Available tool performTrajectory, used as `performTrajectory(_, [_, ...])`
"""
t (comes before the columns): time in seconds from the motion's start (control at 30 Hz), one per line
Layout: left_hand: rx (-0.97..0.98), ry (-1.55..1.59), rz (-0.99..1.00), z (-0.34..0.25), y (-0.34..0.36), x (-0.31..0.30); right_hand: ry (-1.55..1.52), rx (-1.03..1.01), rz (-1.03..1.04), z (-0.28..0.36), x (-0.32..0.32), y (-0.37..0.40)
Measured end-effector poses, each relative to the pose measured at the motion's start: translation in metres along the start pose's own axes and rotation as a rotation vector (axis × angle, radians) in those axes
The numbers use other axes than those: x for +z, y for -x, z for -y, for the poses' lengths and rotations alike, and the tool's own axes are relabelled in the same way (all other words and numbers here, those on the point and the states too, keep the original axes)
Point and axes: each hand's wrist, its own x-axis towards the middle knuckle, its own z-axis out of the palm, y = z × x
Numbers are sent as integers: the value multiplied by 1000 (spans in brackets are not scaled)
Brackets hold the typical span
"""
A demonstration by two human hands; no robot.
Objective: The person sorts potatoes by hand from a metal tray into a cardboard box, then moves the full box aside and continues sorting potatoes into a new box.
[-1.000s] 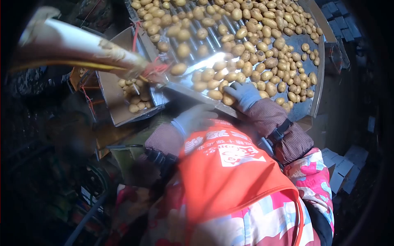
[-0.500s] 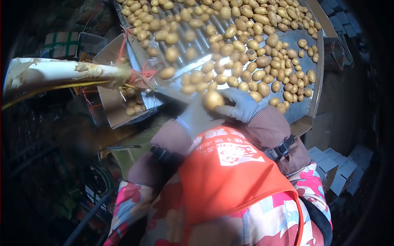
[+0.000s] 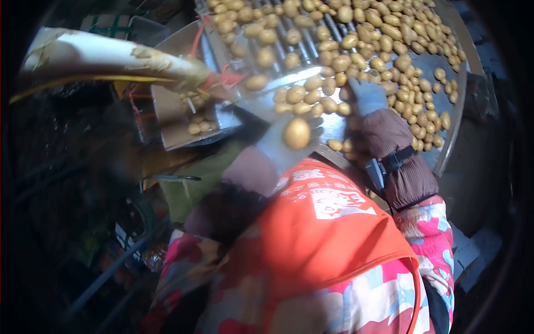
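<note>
My left hand (image 3: 278,142), in a pale glove, is near the table's front edge with a large round potato (image 3: 297,134) resting in it. My right hand (image 3: 368,96), also gloved, reaches onto the metal table (image 3: 332,123) among the potatoes (image 3: 414,83); its fingertips are too blurred to tell what they hold, if anything. A small group of potatoes (image 3: 296,93) lies just beyond my left hand. More potatoes lie over the metal rollers (image 3: 307,45) at the back.
A white wrapped pole (image 3: 111,55) with a yellow cord juts in from the left. Below it stands an open cardboard box (image 3: 172,119) with some potatoes inside. Pale boxes (image 3: 467,253) are stacked at the lower right.
My right hand has left the potato and moved up and right onto the table. My left hand still has the potato. The view has shifted, with the scene now further right.
</note>
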Motion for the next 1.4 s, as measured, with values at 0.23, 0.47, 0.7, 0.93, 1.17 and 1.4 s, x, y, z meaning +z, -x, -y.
performTrajectory(0.23, [522,-1463,277,-16,-11,-47,-868,75,-57,81,-54,56])
performTrajectory(0.47, [-19,-194,446,-108,56,-109,-1126,77,-345,58,-30,107])
performTrajectory(0.7, [442,-64,-272,-183,121,-85,-744,887,-35,-11,-23,100])
performTrajectory(0.93, [114,-1418,335,-39,7,-21,-1498,509,141,18,-61,94])
performTrajectory(1.17, [-69,-589,-66,21,-3,35,-391,478,-104,-114,-56,-22])
performTrajectory(1.4, [233,-997,120,12,-1,6,-613,560,-183,-145,-17,-60])
